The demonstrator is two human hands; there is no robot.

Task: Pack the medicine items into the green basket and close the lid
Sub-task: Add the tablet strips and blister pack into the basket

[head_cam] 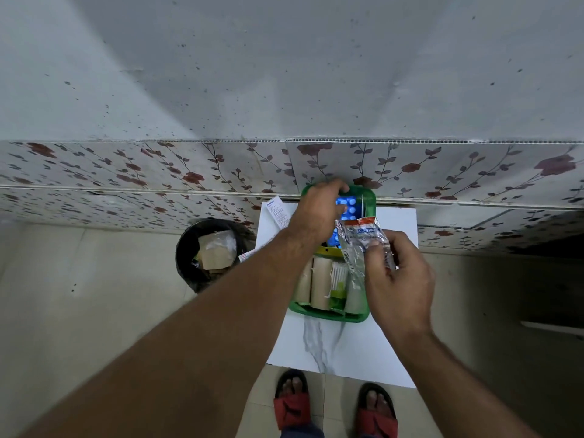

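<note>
Right hand (398,279) pinches a foil sachet (363,245) over the basket (328,314); left hand (316,213) grips blue blisters (346,207) at the table's (341,352) far edge, likely making room.

Left hand (317,213) hides much of the blue blister pack (347,206)

The plastic basket (328,315) is green, holding a blue blister pack (347,207). The marble-veined white desk (344,352) stands against red-flowered wall tiles (158,172). The sandals (292,406) are red.

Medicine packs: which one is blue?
The blister strip under the left hand, at the basket's far end. The packet in the right hand is silver and orange.
</note>
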